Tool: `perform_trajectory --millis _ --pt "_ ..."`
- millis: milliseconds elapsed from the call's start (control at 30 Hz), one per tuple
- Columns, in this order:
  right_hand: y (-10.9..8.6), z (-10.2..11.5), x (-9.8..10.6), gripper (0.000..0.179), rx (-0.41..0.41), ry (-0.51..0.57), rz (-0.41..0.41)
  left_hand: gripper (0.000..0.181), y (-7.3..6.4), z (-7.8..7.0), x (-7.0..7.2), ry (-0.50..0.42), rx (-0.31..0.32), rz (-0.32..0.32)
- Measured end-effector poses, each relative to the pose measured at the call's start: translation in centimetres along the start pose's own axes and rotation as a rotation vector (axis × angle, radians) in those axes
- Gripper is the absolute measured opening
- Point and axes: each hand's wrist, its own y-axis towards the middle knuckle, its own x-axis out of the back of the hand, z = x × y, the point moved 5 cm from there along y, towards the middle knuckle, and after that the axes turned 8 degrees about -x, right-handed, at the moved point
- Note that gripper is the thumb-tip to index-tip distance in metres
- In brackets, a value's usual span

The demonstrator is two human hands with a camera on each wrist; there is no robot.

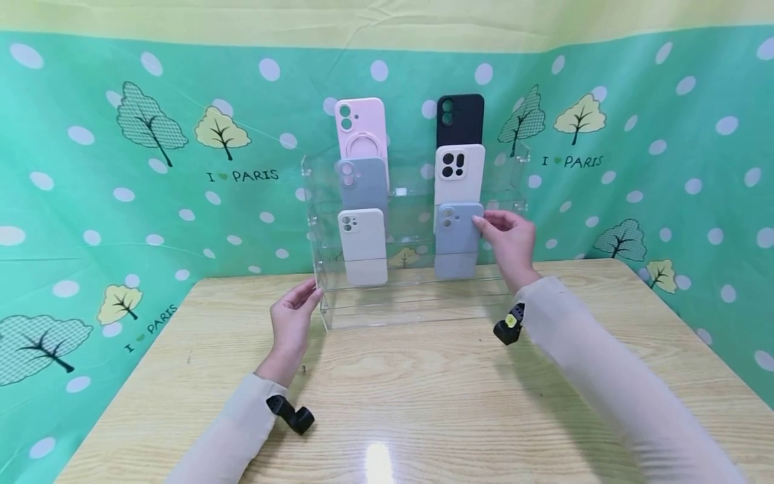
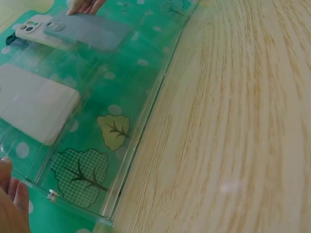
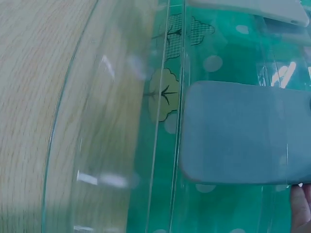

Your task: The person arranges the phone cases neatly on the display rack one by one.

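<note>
A clear acrylic display stand (image 1: 417, 312) with stepped tiers holds phone cases in two columns. My right hand (image 1: 510, 243) pinches the upper right edge of a light blue phone case (image 1: 457, 238) on the lowest tier, thumb in front. That case's lower part sits behind the tier's clear front lip; in the right wrist view the blue case (image 3: 238, 133) lies close along the lip. At the stand's left side, my left hand (image 1: 293, 316) holds the side panel's edge between thumb and fingers. The left wrist view shows those fingers (image 2: 20, 196) at the panel.
Left column: a white case (image 1: 363, 245) in front, a grey-blue case (image 1: 365, 185) behind, a pink case (image 1: 361, 124) with a ring on top. Right column, behind the blue one: a white case (image 1: 459, 185) and a black case (image 1: 461, 124). Patterned green cloth (image 1: 254, 208) backs the wooden table (image 1: 435, 403).
</note>
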Motion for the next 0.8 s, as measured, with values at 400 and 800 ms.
perform_trajectory --millis 400,800 --pt "-0.3 -0.6 0.0 0.044 -0.045 -0.034 0.032 0.033 -0.1 0.2 -0.1 0.001 0.01 0.002" --pt "-1.6 0.7 3.5 0.051 0.042 -0.136 0.057 0.034 0.3 0.4 0.1 -0.03 0.045 0.003"
